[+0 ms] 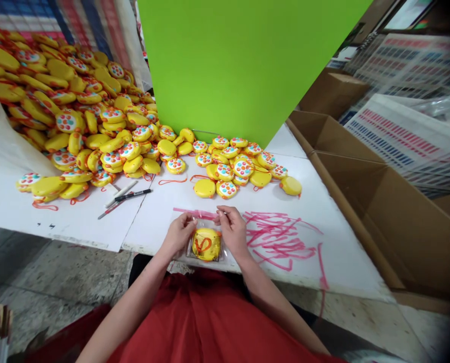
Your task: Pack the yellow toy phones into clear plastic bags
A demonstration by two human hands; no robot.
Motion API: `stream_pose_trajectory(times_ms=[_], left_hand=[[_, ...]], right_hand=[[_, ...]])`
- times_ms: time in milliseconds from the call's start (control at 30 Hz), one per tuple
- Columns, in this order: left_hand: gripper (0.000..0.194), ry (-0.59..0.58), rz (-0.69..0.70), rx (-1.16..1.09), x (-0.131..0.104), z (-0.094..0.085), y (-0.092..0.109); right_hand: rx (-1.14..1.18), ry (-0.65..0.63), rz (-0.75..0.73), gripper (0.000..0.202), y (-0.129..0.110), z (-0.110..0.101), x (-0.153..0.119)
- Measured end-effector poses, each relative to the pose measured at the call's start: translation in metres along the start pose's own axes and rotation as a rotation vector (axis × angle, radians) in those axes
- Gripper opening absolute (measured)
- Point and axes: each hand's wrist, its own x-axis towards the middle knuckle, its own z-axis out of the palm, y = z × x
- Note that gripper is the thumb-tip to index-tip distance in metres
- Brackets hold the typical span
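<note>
Near the front edge of the white table lies a clear plastic bag (225, 256) with a yellow toy (212, 238) inside it. An orange cord loop rests on top of the toy. My left hand (180, 233) pinches the bag's upper left edge. At the upper right edge, my right hand (233, 229) has its thumb and fingers closed on the bag. A pink strip (200, 214) runs along the bag's top between the hands; whether the fingers also grip it, I cannot tell.
A large heap of yellow toys (69, 121) spills from a sack at left, and a smaller pile (243, 164) sits ahead. Pens (121, 198) lie left. Pink strips (281, 239) are scattered right. A green panel (240, 65) stands behind; a cardboard box (395, 217) is at right.
</note>
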Motion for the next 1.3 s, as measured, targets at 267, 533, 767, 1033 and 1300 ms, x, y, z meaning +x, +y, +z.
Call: stream_pose_trajectory(times_ms=[267, 533, 767, 1033, 1300], left_hand=[[0.026, -0.039, 0.033, -0.022, -0.001, 0.008, 0.007], [0.032, -0.028, 0.253, 0.524, -0.007, 0.011, 0.035], [0.034, -0.061, 0.247, 0.416, -0.001, 0.015, 0.023], [0.033, -0.088, -0.081, -0.119, 0.017, 0.003, -0.013], [0.038, -0.138, -0.057, -0.189, 0.018, -0.002, -0.017]], right_hand=[[-0.405, -0.112, -0.464, 0.028, -0.015, -0.002, 0.012], [-0.592, -0.272, -0.589, 0.039, -0.027, 0.010, 0.019], [-0.540, -0.125, -0.317, 0.032, 0.000, -0.009, 0.044], [-0.960, 0.052, 0.389, 0.027, 0.077, -0.126, 0.090], [-1.173, 0.226, 0.312, 0.035, 0.095, -0.167, 0.073]])
